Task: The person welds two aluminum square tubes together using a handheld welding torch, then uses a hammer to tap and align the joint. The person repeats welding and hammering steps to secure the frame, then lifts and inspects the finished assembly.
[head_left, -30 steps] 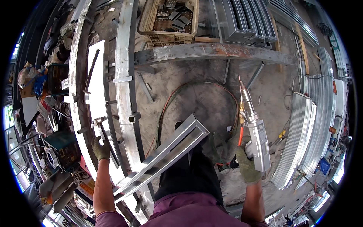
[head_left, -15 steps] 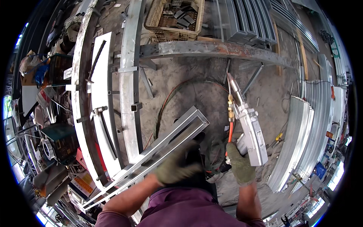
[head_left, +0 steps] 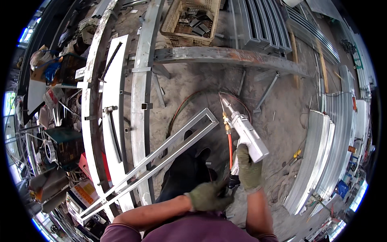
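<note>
A silver welding gun point(head_left: 246, 131) with a pointed nozzle, a thin wire guide and an orange hose point(head_left: 230, 151) is in my right hand point(head_left: 249, 169). The green-gloved fingers wrap round its grip, and the nozzle points away to the upper left. My left hand point(head_left: 205, 196), gloved in green too, is in front of my body beside the gun's lower end. Its fingers stretch to the right, apart and slightly blurred. A long, narrow rectangular metal frame point(head_left: 177, 151) slants across the steel beam point(head_left: 141, 121) on my left, its far end close to the nozzle.
A beige crate point(head_left: 189, 40) of metal offcuts stands beyond the cross beam point(head_left: 225, 55). Bundled steel profiles point(head_left: 262, 24) lie at the far right, stacked metal strips point(head_left: 312, 157) nearer. A hammer point(head_left: 111, 131) rests on the white beam point(head_left: 115, 80). A hose point(head_left: 177, 111) curves over the floor.
My left hand has moved right, from beside the metal frame to near the gun's lower end. The gun has come left and its nozzle is lower in view. The view has shifted slightly.
</note>
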Motion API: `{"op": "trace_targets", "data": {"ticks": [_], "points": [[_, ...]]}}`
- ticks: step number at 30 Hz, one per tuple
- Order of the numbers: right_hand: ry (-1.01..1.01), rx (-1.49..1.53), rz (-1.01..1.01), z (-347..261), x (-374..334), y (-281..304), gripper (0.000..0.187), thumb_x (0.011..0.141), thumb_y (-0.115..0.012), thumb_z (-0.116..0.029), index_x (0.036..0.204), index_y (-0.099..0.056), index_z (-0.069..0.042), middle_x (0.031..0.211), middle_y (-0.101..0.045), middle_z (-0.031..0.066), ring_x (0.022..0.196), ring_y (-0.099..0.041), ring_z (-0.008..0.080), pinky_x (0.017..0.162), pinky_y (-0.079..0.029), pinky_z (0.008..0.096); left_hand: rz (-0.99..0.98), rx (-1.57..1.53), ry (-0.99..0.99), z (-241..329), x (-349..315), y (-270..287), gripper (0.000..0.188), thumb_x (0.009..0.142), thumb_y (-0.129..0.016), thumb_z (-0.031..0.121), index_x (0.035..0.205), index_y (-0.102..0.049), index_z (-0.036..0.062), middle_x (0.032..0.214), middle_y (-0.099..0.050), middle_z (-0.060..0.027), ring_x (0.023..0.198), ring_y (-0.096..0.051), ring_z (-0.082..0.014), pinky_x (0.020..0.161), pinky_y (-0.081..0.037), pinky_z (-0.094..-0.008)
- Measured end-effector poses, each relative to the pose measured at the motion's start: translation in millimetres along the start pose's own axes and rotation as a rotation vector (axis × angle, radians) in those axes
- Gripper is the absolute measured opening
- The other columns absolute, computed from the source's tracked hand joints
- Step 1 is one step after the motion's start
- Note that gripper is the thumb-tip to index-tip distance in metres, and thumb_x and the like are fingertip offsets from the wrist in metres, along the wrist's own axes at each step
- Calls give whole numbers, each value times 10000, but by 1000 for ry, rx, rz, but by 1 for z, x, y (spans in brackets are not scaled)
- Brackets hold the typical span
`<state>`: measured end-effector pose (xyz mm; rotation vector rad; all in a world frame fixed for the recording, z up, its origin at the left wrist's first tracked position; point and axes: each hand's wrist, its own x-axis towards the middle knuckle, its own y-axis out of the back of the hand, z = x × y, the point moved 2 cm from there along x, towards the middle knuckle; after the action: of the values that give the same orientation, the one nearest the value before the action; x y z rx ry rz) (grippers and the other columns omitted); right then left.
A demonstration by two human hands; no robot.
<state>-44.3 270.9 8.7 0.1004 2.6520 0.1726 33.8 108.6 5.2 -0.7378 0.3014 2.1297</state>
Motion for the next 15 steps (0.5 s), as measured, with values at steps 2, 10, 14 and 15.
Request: {"op": "trace_targets", "data": {"ticks": [2, 10, 14, 15], "points": [[146, -66, -5, 13, -5, 0, 301, 1056, -771, -211, 1231, -685, 18, 1027, -697, 37, 905, -647, 143, 798, -553, 339, 454, 176, -234, -27, -29, 18, 622, 965, -815, 382, 1430, -622, 16, 1305, -711, -235, 1203, -714, -386, 1044, -571, -476], [418, -360, -46, 24, -24, -13, 333, 1051, -767, -256, 1251, -720, 5, 985, -785, 150, 848, -784, 296, 729, -604, 404, 796, 599, 248, -144, -64, 136, 711, 919, -799, 365, 1492, -539, 36, 1386, -656, -246, 1236, -667, -444, 1054, -546, -515], [306, -457, -87, 21, -30, -24, 252, 1044, -754, -166, 1223, -699, 3, 995, -708, 77, 873, -663, 179, 783, -559, 351, 489, 285, 431, -157, -51, 157, 643, 924, -762, 312, 1469, -595, 14, 1393, -681, -245, 1252, -676, -433, 1089, -537, -487], [332, -475, -47, 20, -31, -28, 248, 1040, -761, -192, 1191, -720, 0, 963, -732, 108, 860, -707, 241, 754, -577, 377, 464, 278, 425, -162, -48, 161, 640, 924, -756, 300, 1473, -599, 12, 1401, -683, -244, 1265, -674, -428, 1100, -532, -482]]}}
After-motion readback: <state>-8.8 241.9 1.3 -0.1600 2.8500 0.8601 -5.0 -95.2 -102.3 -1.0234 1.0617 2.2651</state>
